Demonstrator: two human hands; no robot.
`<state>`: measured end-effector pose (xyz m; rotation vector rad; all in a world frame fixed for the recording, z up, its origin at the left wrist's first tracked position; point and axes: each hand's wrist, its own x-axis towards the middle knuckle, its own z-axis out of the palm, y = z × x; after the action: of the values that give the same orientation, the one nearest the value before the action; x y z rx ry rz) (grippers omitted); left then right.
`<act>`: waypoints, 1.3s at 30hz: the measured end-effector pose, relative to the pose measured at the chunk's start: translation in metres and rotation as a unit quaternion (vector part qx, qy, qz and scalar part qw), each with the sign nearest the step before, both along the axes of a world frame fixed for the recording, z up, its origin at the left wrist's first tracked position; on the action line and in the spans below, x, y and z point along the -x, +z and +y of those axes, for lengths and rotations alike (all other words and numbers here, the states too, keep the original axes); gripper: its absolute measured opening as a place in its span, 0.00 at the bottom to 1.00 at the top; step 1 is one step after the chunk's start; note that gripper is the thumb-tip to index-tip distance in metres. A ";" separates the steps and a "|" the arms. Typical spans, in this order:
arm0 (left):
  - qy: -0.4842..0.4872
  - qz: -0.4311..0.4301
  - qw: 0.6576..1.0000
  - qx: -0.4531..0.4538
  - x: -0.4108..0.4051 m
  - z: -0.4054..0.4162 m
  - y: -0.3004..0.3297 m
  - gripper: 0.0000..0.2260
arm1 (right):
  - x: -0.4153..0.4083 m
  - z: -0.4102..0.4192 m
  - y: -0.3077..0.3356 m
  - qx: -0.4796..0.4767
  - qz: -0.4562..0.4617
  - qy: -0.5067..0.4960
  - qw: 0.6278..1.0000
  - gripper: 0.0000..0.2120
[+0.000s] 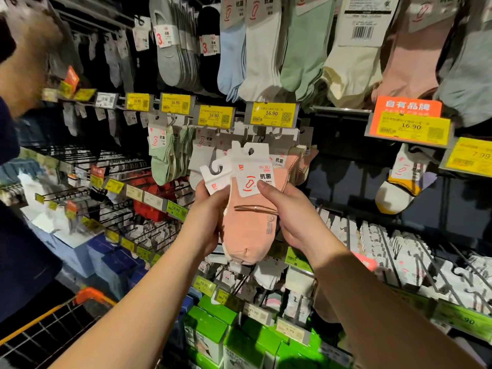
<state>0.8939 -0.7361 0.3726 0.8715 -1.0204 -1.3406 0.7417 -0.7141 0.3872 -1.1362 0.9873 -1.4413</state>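
Standing in front of a wall of hanging socks (pixel 306 49), the shopper has both arms stretched out toward the middle rows. Low on the left is a wire trolley (pixel 40 339) with an orange handle, and stacked green boxes (pixel 207 328) fill the bottom shelf below the arms.

Between the two hands, held up at about the height of the middle pegs, is a pink sock pack (pixel 247 230). The left hand (pixel 210 214) wraps round its left edge, with fingers curled behind. It also pinches a second pack (pixel 217 179), whose white header peeks out at the side. The right hand (pixel 298 222) clamps the right edge, its thumb (pixel 266 185) pressed flat on the white card (pixel 253 166). So the hands are close together, both closed on the same bundle.

The pack's long axis runs nearly straight up and down, toes at the bottom and card at the top. The hanging hole (pixel 251 151) points up and away from the hands, toward the pegs under the yellow price tag (pixel 271 114) just beyond. The right hand is the nearer one to that hole, so to my eye it would steer the card if the pack goes onto a peg. The trolley lies down and to the left, on the left hand's side.
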 end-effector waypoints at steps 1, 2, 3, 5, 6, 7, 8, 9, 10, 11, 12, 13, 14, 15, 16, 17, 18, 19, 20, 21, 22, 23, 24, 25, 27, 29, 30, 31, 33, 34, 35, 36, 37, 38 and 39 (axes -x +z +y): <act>-0.018 0.020 1.000 0.004 -0.001 0.000 -0.001 0.20 | 0.002 -0.002 -0.001 -0.003 -0.004 -0.002 1.000 0.07; -0.028 0.029 0.999 0.009 -0.003 -0.002 -0.003 0.22 | 0.003 -0.003 -0.001 -0.007 -0.009 -0.002 1.000 0.07; -0.031 0.033 0.999 0.015 -0.005 -0.003 -0.004 0.22 | 0.003 -0.004 -0.001 -0.010 -0.016 -0.001 1.000 0.07; -0.011 0.027 0.999 0.027 -0.009 -0.004 -0.003 0.20 | 0.005 -0.005 -0.002 -0.009 -0.020 -0.005 1.000 0.07; 0.009 0.020 0.999 0.033 -0.012 -0.006 -0.002 0.20 | 0.007 -0.007 -0.002 -0.006 -0.019 -0.016 1.000 0.08; 0.028 0.014 0.999 0.038 -0.015 -0.007 -0.001 0.20 | 0.010 -0.008 -0.002 -0.001 -0.014 -0.035 0.999 0.09; 0.046 0.014 0.998 0.040 -0.019 -0.009 -0.001 0.20 | 0.013 -0.010 -0.002 0.007 0.002 -0.059 0.998 0.11; 0.059 0.020 0.997 0.040 -0.024 -0.011 0.000 0.19 | 0.016 -0.012 -0.002 0.018 0.026 -0.084 0.996 0.13; 0.068 0.030 0.997 0.038 -0.028 -0.012 0.000 0.19 | 0.019 -0.013 -0.001 0.026 0.052 -0.104 0.993 0.14; 0.074 0.041 0.996 0.035 -0.033 -0.014 0.001 0.17 | 0.021 -0.015 0.000 0.030 0.074 -0.117 0.990 0.13; 0.079 0.049 0.995 0.034 -0.036 -0.014 0.002 0.16 | 0.022 -0.016 0.002 0.033 0.092 -0.125 0.987 0.11; 0.083 0.056 0.994 0.036 -0.038 -0.014 0.004 0.16 | 0.023 -0.018 0.003 0.038 0.107 -0.128 0.985 0.09; 0.083 0.063 0.994 0.039 -0.040 -0.014 0.004 0.15 | 0.023 -0.021 0.004 0.042 0.120 -0.132 0.983 0.10; 0.080 0.070 0.993 0.042 -0.040 -0.013 0.005 0.15 | 0.023 -0.023 0.006 0.048 0.134 -0.136 0.981 0.11; 0.076 0.078 0.993 0.043 -0.039 -0.012 0.005 0.15 | 0.022 -0.026 0.007 0.054 0.146 -0.140 0.978 0.12; 0.073 0.085 0.993 0.043 -0.038 -0.012 0.005 0.16 | 0.021 -0.029 0.009 0.055 0.159 -0.146 0.975 0.14; 0.070 0.089 0.993 0.043 -0.037 -0.011 0.005 0.16 | 0.021 -0.032 0.010 0.054 0.171 -0.153 0.972 0.16; 0.067 0.091 0.993 0.043 -0.036 -0.010 0.005 0.16 | 0.020 -0.035 0.011 0.050 0.180 -0.161 0.969 0.17; 0.065 0.091 0.993 0.043 -0.035 -0.008 0.005 0.16 | 0.020 -0.038 0.012 0.048 0.183 -0.167 0.968 0.18; 0.064 0.091 0.993 0.042 -0.034 -0.008 0.005 0.16 | 0.021 -0.040 0.013 0.048 0.184 -0.174 0.966 0.18; 0.062 0.091 0.993 0.041 -0.033 -0.006 0.005 0.16 | 0.021 -0.042 0.014 0.048 0.181 -0.180 0.966 0.18; 0.059 0.091 0.993 0.040 -0.033 -0.005 0.005 0.16 | 0.022 -0.044 0.014 0.049 0.177 -0.186 0.965 0.18; 0.056 0.091 0.994 0.039 -0.032 -0.004 0.005 0.16 | 0.023 -0.046 0.014 0.048 0.172 -0.192 0.965 0.18; 0.054 0.090 0.994 0.040 -0.031 -0.004 0.005 0.17 | 0.024 -0.047 0.013 0.047 0.170 -0.196 0.965 0.17; 0.052 0.089 0.994 0.040 -0.030 -0.003 0.006 0.17 | 0.026 -0.051 0.011 0.038 0.183 -0.196 0.963 0.18; 0.048 0.089 0.994 0.039 -0.028 -0.003 0.008 0.17 | 0.027 -0.055 0.007 0.029 0.204 -0.201 0.958 0.20; 0.046 0.088 0.994 0.040 -0.026 -0.002 0.009 0.17 | 0.027 -0.057 0.007 0.025 0.219 -0.205 0.954 0.20; 0.043 0.088 0.994 0.041 -0.025 -0.002 0.010 0.18 | 0.029 -0.060 0.006 0.022 0.237 -0.209 0.949 0.21; 0.040 0.089 0.994 0.046 -0.022 -0.001 0.012 0.18 | 0.032 -0.067 0.004 0.008 0.289 -0.214 0.933 0.23; 0.037 0.088 0.994 0.048 -0.020 0.000 0.014 0.18 | 0.034 -0.070 0.004 -0.002 0.322 -0.218 0.921 0.25; 0.034 0.085 0.995 0.050 -0.019 0.000 0.015 0.17 | 0.035 -0.073 0.004 -0.009 0.356 -0.224 0.907 0.27; 0.031 0.083 0.995 0.051 -0.018 0.001 0.016 0.16 | 0.037 -0.075 0.004 -0.020 0.387 -0.231 0.893 0.29; 0.029 0.081 0.995 0.051 -0.017 0.002 0.017 0.16 | 0.039 -0.076 0.005 -0.029 0.411 -0.238 0.880 0.30; 0.026 0.080 0.995 0.052 -0.016 0.002 0.017 0.15 | 0.040 -0.077 0.006 -0.039 0.427 -0.242 0.870 0.31; 0.023 0.079 0.995 0.053 -0.016 0.002 0.018 0.15 | 0.041 -0.079 0.006 -0.045 0.441 -0.245 0.862 0.31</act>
<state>0.9096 -0.7337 0.3904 0.6948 -0.9333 -1.2833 0.7005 -0.7932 0.3932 -1.5879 2.0846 -1.1985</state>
